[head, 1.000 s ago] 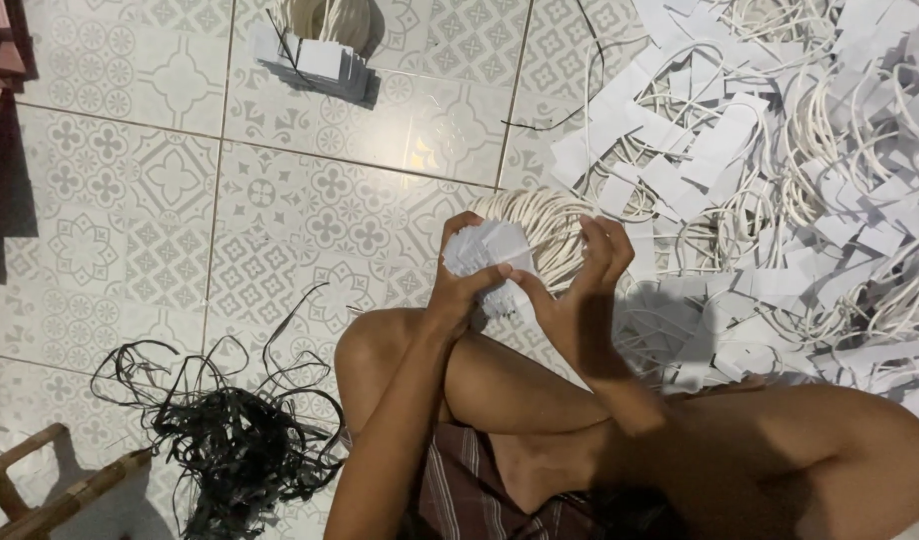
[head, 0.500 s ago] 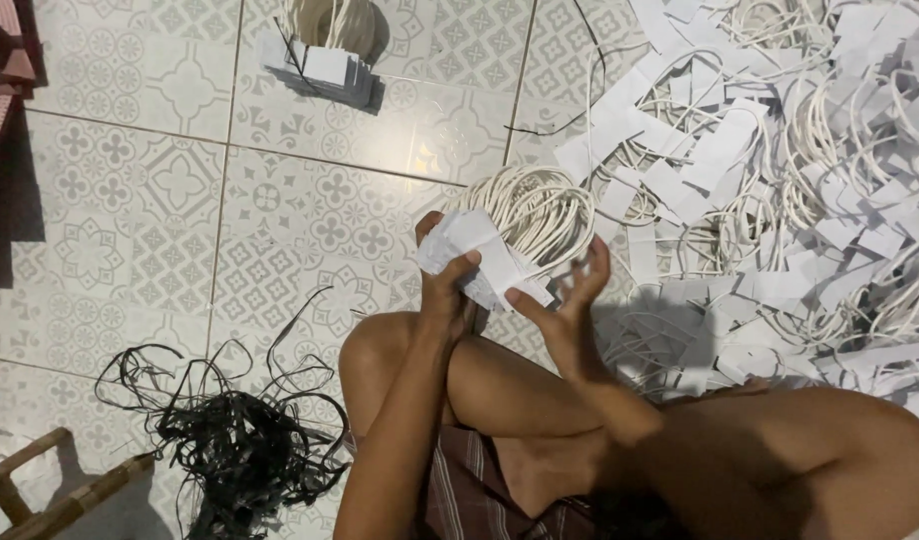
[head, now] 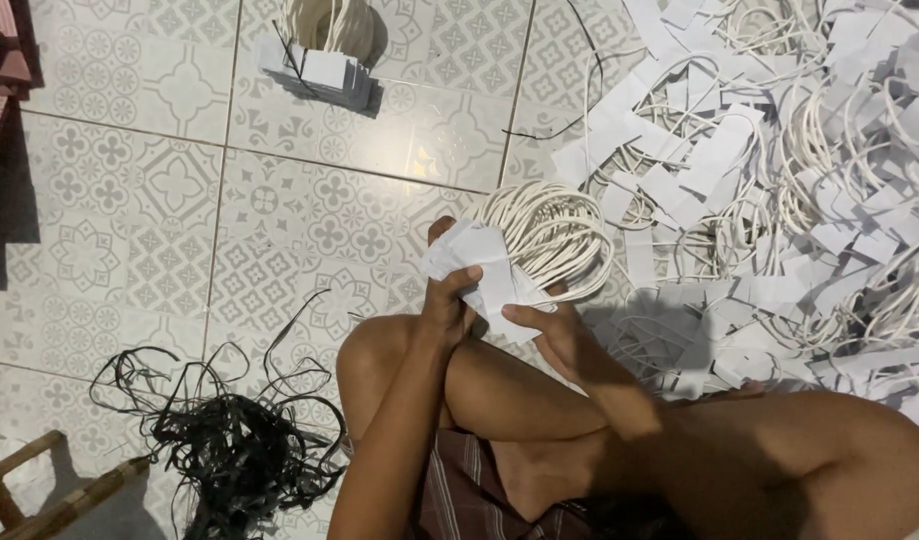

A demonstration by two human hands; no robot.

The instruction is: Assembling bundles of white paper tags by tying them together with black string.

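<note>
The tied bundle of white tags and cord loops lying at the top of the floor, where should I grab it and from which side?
Probably grip the tied bundle across its stacked tag block, coming down from above with fingers on the two long faces. The tags are squared into a firm, compact stack, while the cord loops at the far end are loose and would likely slip or splay. The tiled floor around it leaves room.

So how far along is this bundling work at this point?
Looks early. Done: one tied bundle of white cards and cord loops sits apart on the tiles. In hand: the left hand and right hand grip a card stack with cord loops. Left: a large loose pile at right.
</note>
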